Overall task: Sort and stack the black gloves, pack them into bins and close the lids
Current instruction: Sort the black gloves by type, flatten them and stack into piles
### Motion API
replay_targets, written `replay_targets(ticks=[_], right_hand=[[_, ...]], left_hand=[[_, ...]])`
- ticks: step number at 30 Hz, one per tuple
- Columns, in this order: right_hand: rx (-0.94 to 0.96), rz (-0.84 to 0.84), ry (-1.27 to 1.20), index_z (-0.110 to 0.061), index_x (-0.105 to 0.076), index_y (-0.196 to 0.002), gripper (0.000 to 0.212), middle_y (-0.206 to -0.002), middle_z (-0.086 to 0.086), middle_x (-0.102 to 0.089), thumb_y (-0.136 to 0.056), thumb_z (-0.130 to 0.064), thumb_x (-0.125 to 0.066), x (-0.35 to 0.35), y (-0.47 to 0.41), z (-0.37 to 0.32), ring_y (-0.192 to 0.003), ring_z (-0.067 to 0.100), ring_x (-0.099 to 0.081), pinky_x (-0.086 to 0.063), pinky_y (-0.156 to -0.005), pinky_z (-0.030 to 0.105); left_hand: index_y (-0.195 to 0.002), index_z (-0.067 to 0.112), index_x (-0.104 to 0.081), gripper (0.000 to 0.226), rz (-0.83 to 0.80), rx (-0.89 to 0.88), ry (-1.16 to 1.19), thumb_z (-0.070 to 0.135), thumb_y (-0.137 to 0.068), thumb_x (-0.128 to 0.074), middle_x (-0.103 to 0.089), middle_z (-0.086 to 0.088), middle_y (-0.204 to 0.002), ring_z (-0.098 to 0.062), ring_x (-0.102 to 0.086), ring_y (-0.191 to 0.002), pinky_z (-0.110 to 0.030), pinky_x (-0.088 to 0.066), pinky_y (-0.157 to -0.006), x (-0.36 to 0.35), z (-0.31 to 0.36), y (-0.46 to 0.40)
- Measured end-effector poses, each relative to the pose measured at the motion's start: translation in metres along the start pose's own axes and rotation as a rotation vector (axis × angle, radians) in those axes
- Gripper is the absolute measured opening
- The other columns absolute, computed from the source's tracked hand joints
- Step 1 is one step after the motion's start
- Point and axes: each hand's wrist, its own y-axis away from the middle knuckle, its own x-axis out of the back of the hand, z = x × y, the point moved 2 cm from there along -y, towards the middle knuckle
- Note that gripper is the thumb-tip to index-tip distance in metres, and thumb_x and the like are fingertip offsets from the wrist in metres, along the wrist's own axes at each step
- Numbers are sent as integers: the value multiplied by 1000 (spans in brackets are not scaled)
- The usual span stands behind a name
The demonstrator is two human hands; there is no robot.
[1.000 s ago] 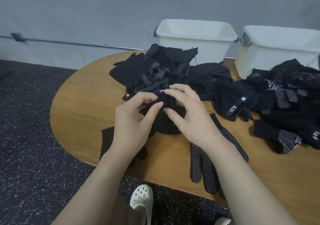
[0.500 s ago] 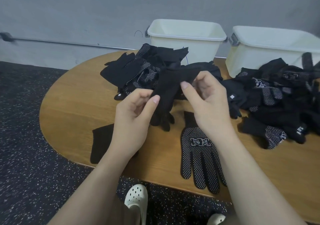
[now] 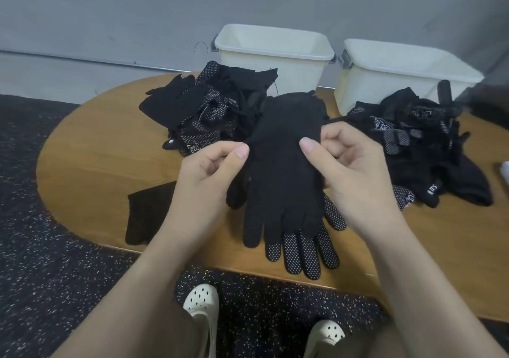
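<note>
Black plain glove (image 3: pixel 283 164) hangs spread, fingers down, above the dotted glove (image 3: pixel 305 253) on the desk (image 3: pixel 91 164); the left hand (image 3: pixel 205 175) and right hand (image 3: pixel 355 170) pinch its two edges.

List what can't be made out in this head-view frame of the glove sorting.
- Bin insides: near walls of left bin and right bin hide any contents.
- Dotted glove on the table: palm covered by held glove.
- Right pile: cut off by the frame edge.
- Lids: none in view.
</note>
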Motion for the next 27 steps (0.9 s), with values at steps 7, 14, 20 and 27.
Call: replay_targets(ticks=[7, 14, 20, 27], right_hand=[[-76, 31, 101, -10, -59, -79, 24, -66, 3, -59, -94, -19, -75, 18, 20, 8, -67, 13, -55, -46, -64, 32], [39, 308, 201, -14, -67, -91, 14, -81, -5, -66, -87, -11, -80, 21, 32, 1, -75, 7, -63, -53, -72, 21], [-25, 161, 108, -16, -73, -93, 28, -86, 1, -75, -81, -40, -84, 4, 37, -5, -82, 16, -72, -60, -68, 37], [-106, 130, -19, -26, -65, -62, 37, -62, -6, -55, -98, -16, -69, 13, 26, -6, -63, 14, -50, -43, -63, 36]], left_hand=[[-106, 3, -75, 15, -70, -4, 82, 1, -96, -65, -79, -1, -93, -9, -73, -87, -18, -54, -74, -25, -2, 5], [-115, 9, -77, 20, 26, -141, -90, 8, -97, -68, -79, 4, -107, -12, -73, -104, -31, -59, -92, -38, -3, 13], [-121, 12, -75, 25, -84, -313, -258, 7, -98, -66, -75, 8, -119, -10, -68, -117, -35, -54, -102, -52, 1, 22], [-121, 20, -74, 26, -199, -232, -170, 24, -100, -59, -68, 8, -135, -11, -59, -132, -33, -46, -113, -49, 0, 21]])
